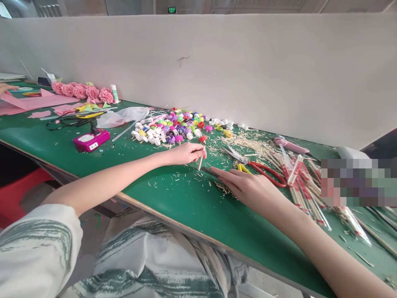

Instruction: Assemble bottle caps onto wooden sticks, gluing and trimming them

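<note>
My left hand (186, 154) is closed around the upper part of a short wooden stick (200, 163), which points down toward the green tabletop. From the right, my right hand (245, 182) grips a dark, flat blade-like tool (209, 171), most of it hidden by the fingers. The tool's tip is close to the lower end of the stick; whether they touch I cannot tell. Pale wood shavings (178, 178) lie scattered below both hands. Just behind my left hand is a heap of small coloured plastic caps (182, 124), several with stick ends poking out.
Red-handled scissors (269, 174) and wrapped chopsticks (297, 186) lie to the right, with a pink glue gun (291, 145) behind. At left are a magenta power socket (91, 140), pink paper flowers (80, 90) and another person's hand (6, 87). A grey partition (248, 70) closes off the back.
</note>
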Demonstrator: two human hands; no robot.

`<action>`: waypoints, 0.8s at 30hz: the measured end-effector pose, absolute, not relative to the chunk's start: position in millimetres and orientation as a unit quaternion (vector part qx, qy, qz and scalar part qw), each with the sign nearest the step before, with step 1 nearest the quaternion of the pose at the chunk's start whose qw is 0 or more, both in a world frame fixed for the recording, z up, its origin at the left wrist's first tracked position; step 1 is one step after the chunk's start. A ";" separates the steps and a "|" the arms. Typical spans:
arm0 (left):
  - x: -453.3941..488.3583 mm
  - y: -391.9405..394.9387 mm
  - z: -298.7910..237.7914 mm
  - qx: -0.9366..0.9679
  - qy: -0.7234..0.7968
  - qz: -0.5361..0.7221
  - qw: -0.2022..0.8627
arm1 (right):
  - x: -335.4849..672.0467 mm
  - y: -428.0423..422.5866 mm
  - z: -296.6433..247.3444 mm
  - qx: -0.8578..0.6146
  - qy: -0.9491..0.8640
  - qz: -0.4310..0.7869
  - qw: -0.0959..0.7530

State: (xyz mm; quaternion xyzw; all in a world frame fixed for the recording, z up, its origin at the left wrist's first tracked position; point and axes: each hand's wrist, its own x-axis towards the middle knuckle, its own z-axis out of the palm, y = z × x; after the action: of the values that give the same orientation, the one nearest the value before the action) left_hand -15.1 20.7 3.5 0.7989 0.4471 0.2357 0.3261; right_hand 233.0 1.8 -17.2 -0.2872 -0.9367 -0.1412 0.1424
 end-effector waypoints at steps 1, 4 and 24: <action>-15.1 20.5 3.9 0.801 0.444 0.236 0.325 | 232.7 0.8 -16.1 -0.287 -0.935 -0.144 0.151; -15.0 19.8 5.0 0.802 0.444 0.232 0.324 | 232.6 -1.2 -13.5 -0.287 -0.928 -0.166 0.169; -14.3 23.3 1.8 0.820 0.447 0.227 0.276 | 229.4 1.9 -18.2 -0.304 -0.917 -0.224 0.124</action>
State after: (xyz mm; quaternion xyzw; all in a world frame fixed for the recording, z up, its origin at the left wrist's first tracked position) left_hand -14.3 23.3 1.8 0.8198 0.4473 0.2274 0.2758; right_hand 229.4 1.9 -18.2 -0.3042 -0.9175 -0.2245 0.1236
